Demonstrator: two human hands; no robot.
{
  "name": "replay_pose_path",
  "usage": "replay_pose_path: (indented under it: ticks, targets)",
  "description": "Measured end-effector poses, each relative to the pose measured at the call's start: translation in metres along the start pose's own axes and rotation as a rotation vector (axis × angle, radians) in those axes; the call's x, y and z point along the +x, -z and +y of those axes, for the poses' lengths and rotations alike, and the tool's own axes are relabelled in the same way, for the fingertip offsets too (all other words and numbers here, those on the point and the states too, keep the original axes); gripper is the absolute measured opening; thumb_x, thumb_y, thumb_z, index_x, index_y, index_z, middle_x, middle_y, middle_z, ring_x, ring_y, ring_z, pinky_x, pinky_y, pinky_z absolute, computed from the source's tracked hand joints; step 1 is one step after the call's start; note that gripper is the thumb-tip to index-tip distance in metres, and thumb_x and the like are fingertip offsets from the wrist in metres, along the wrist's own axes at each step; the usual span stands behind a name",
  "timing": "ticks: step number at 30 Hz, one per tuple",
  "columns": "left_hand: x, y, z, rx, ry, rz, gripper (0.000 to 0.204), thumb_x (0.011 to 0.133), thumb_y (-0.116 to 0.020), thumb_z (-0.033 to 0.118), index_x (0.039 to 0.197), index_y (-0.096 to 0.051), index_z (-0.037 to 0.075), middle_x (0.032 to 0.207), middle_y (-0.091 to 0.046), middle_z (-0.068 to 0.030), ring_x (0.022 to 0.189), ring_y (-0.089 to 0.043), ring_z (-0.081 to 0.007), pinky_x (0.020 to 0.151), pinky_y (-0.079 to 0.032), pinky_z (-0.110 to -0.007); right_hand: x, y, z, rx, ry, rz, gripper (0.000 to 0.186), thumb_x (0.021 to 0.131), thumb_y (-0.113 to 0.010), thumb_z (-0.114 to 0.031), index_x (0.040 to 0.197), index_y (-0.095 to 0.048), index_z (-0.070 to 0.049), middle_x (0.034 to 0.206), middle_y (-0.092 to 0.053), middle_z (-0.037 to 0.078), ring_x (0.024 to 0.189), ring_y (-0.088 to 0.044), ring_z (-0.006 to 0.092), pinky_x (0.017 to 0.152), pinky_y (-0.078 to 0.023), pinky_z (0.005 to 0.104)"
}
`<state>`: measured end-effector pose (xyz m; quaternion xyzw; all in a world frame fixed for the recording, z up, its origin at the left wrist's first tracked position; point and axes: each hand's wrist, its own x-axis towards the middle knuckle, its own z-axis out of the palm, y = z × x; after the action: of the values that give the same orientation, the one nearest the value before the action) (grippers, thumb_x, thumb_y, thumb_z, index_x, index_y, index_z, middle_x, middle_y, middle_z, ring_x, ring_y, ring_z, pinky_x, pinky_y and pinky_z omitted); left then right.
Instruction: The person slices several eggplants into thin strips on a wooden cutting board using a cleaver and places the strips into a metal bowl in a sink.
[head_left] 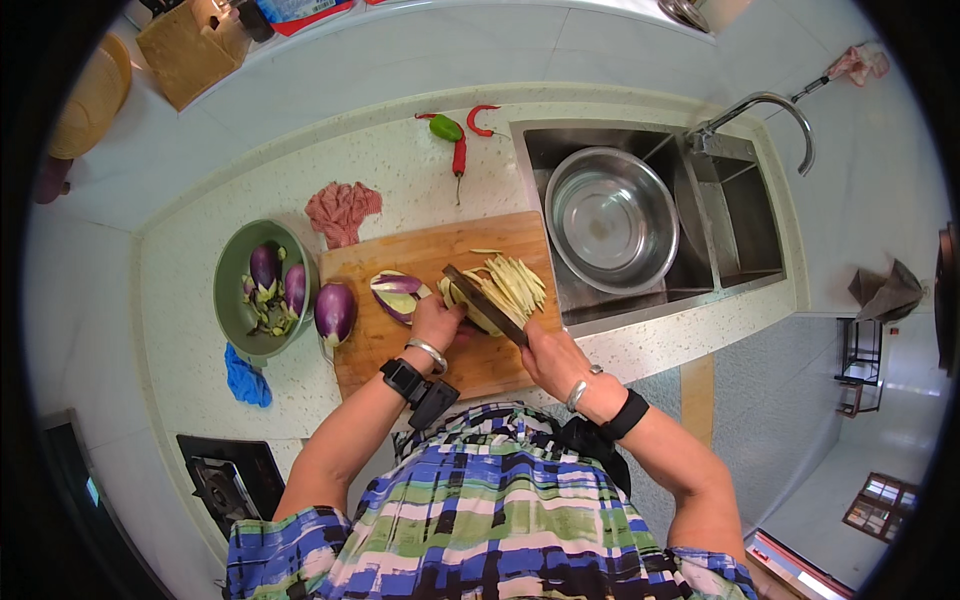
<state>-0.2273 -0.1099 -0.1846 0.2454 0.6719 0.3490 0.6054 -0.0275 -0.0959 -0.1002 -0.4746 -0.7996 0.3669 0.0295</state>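
On the wooden cutting board, the person's right hand is closed around the handle of a knife, its dark blade slanting across a pale piece of eggplant beside a heap of thin-cut strips. The left hand bends its fingers against that piece's left side, though whether they grip or merely press cannot be told. Just beyond lies a partly peeled eggplant, with a whole purple eggplant at the board's left edge, near the green bowl.
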Motion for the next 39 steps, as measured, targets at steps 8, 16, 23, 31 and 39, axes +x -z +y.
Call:
replay_pose_path:
  ticks: [8, 16, 23, 31, 39]
  targets:
    - [0.003, 0.0, 0.003, 0.09, -0.034, 0.106, 0.015, 0.08, -0.057, 0.004, 0.087, -0.057, -0.01, 0.07, -0.064, -0.0151, 0.056, -0.066, -0.023, 0.045, -0.052, -0.03, 0.031, -0.009, -0.01, -0.008, -0.111, -0.096, 0.015, 0.08, -0.053, -0.008, 0.087, -0.046, 0.004, 0.071, -0.056, 0.028, 0.071, -0.055, 0.0458, 0.062, -0.042, 0.0514]
    - [0.008, 0.001, -0.005, -0.004, -0.009, 0.068, 0.012, 0.078, -0.058, 0.0, 0.076, -0.051, -0.009, 0.065, -0.061, -0.0166, 0.053, -0.065, -0.0244, 0.043, -0.052, -0.03, 0.019, -0.009, 0.0, -0.004, -0.159, -0.145, 0.013, 0.081, -0.052, -0.009, 0.085, -0.048, 0.003, 0.072, -0.057, 0.027, 0.073, -0.056, 0.0455, 0.064, -0.043, 0.0503]
    - [0.0, 0.003, 0.008, 0.018, 0.008, 0.076, 0.014, 0.079, -0.059, 0.003, 0.077, -0.052, -0.009, 0.067, -0.062, -0.016, 0.053, -0.064, -0.0226, 0.043, -0.052, -0.029, 0.03, -0.022, 0.024, 0.072, -0.014, 0.057, 0.016, 0.082, -0.054, -0.013, 0.089, -0.049, 0.001, 0.072, -0.058, 0.026, 0.071, -0.057, 0.044, 0.065, -0.045, 0.0502]
    - [0.005, 0.002, 0.003, -0.05, 0.034, 0.045, 0.016, 0.082, -0.058, 0.006, 0.08, -0.054, -0.009, 0.069, -0.062, -0.0145, 0.054, -0.064, -0.0219, 0.044, -0.052, -0.029, 0.009, 0.0, 0.005, 0.039, -0.033, 0.049, 0.017, 0.08, -0.055, -0.011, 0.087, -0.048, 0.002, 0.072, -0.056, 0.028, 0.072, -0.053, 0.047, 0.062, -0.042, 0.0507]
    - [0.005, 0.0, 0.005, 0.024, 0.01, 0.033, 0.016, 0.083, -0.056, 0.007, 0.082, -0.059, -0.009, 0.073, -0.065, -0.0157, 0.055, -0.065, -0.0221, 0.046, -0.054, -0.029, -0.003, -0.002, -0.003, -0.001, 0.015, 0.03, 0.012, 0.082, -0.052, -0.008, 0.084, -0.047, 0.003, 0.064, -0.056, 0.028, 0.063, -0.055, 0.046, 0.056, -0.044, 0.0516]
